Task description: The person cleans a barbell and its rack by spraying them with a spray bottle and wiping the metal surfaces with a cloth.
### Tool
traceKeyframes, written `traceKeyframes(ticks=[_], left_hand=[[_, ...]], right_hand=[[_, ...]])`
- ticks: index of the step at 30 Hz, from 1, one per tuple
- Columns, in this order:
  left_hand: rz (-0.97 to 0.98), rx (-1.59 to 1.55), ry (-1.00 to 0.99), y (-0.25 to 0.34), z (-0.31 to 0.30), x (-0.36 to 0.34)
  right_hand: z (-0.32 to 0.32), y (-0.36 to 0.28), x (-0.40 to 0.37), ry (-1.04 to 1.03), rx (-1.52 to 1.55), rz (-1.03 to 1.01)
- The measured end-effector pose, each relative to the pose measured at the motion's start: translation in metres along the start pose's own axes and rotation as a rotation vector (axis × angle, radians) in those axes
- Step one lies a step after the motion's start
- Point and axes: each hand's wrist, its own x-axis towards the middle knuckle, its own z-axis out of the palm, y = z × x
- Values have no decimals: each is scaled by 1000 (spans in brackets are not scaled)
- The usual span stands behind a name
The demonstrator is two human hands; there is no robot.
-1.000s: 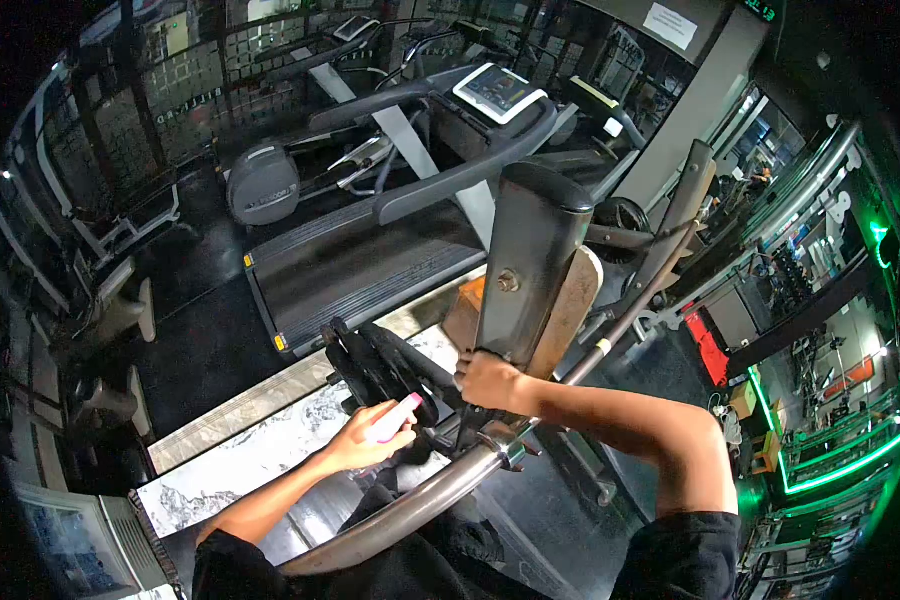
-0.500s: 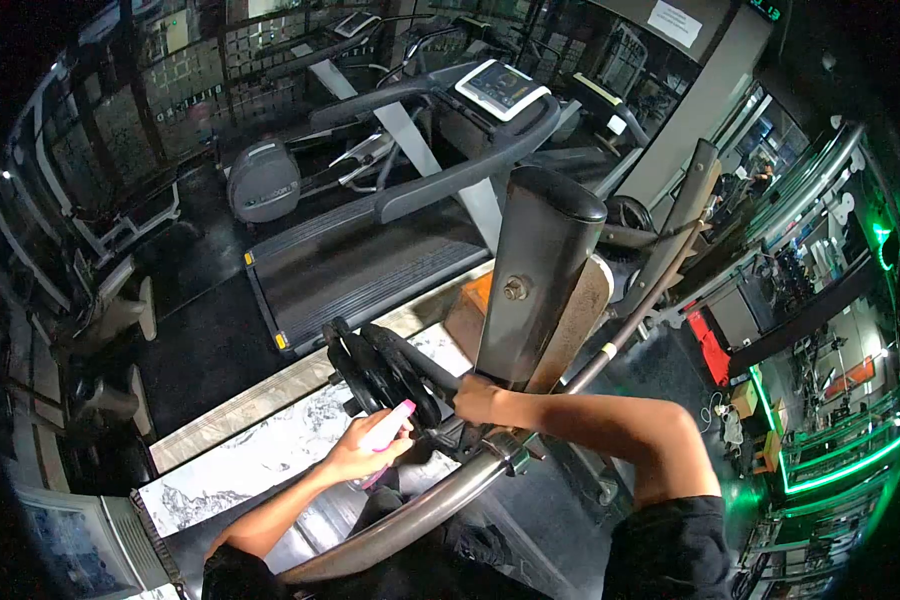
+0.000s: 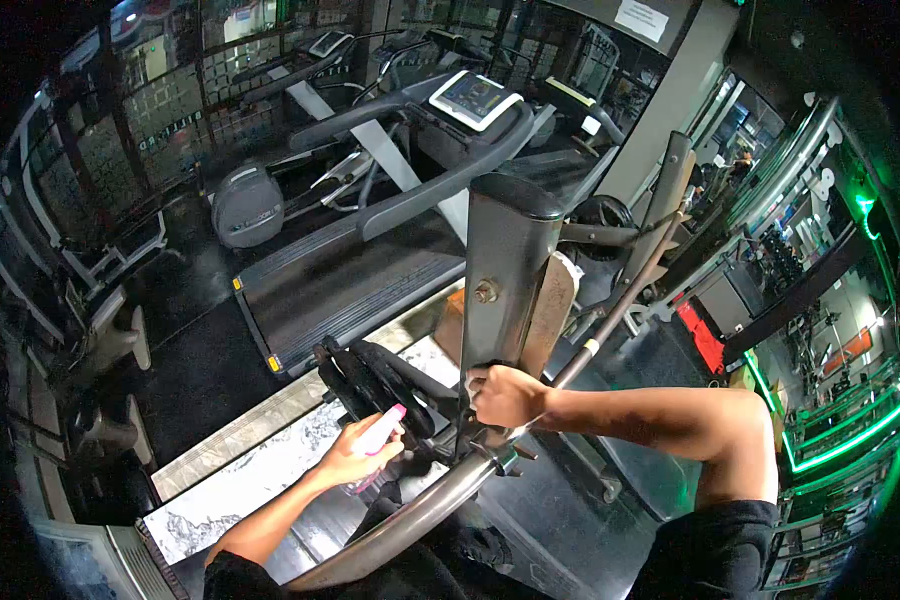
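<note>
Because the right hand (image 3: 510, 396) shifted rightward across the mid-frame post (image 3: 510, 270), I log contact relocated, curled fingers' hold unclear, left hand (image 3: 345, 462) clasping the bottle (image 3: 378, 433).

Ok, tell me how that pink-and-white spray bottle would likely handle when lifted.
The spray bottle is probably fairly light, since the left hand alone holds it, though how full it is can't be told. Its white upper part is likely stiff: it shows no sag in the grip. That smooth-looking surface might get slippery if wet.
</note>
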Motion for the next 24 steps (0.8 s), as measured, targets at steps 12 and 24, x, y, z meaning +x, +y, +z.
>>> traceKeyframes(ticks=[12,24], left_hand=[[144,103,-53,30,13,13],[233,223,5,58,1,2]], right_hand=[[-120,43,-83,380,-298,150],[-71,-32,-63,-27,-296,460]])
